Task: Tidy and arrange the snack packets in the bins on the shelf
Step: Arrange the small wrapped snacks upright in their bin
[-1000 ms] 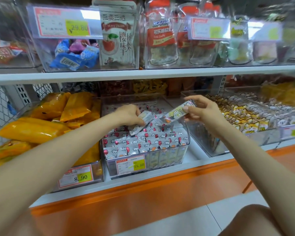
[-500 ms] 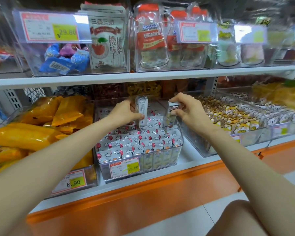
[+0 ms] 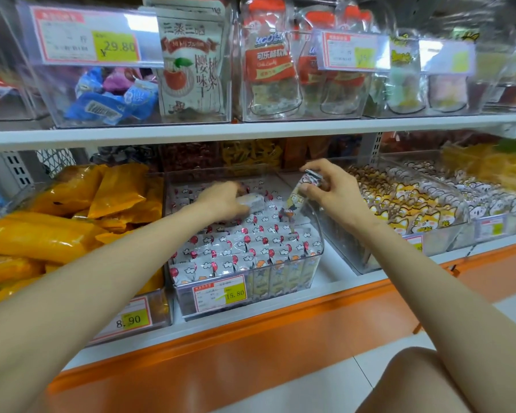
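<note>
A clear plastic bin (image 3: pixel 318 254) on the lower shelf holds several rows of small white snack packets (image 3: pixel 245 248) printed with red balloons and clouds. My left hand (image 3: pixel 224 201) reaches into the middle of the bin and grips one white packet (image 3: pixel 252 202) lying flat just above the rows. My right hand (image 3: pixel 331 189) is over the bin's right side and pinches another packet (image 3: pixel 298 198), which hangs upright with its lower end among the packed rows.
Left of the bin lie orange bags (image 3: pixel 72 210) in a bin tagged 8.90. To the right stand bins of fox-print packets (image 3: pixel 408 207). The white upper shelf (image 3: pixel 251 129) with tall pouches hangs close above. An orange ledge (image 3: pixel 251 338) runs below.
My left hand has lowered its packet from upright to flat above the rows. My right hand has shifted right and down, setting its packet's lower end into the rows.
</note>
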